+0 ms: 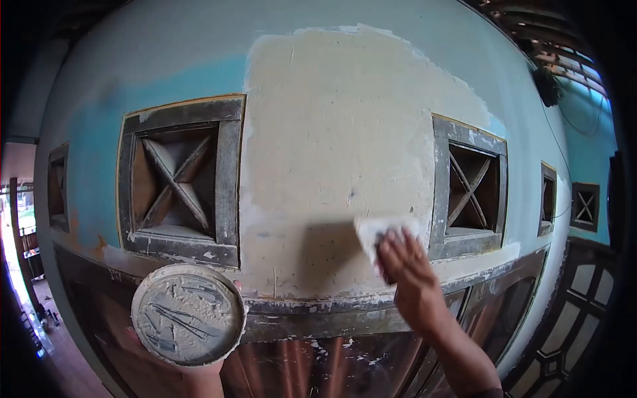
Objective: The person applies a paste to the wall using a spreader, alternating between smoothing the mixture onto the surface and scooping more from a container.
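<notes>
My left hand [204, 379] holds a round, shallow tub [138, 312] from below, with most of its fingers hidden behind it. Greyish-cream putty [206, 307], streaked with scrape marks, covers the inside of the tub. My right hand [410, 275] is closed on a flat, pale putty spreader [369, 232] smeared with white. The spreader is at the cream-coated patch of wall [338, 146] between two framed vents; whether its edge touches cannot be made out. A dark shadow falls on the wall left of this hand.
Square wooden vents with crossed slats stand left [179, 176] and right [470, 189] of the patch. Turquoise paint [93, 152] shows at left. Below runs a paint-flecked wooden beam [318, 322] over dark wood panels. A panelled door [574, 312] is at far right.
</notes>
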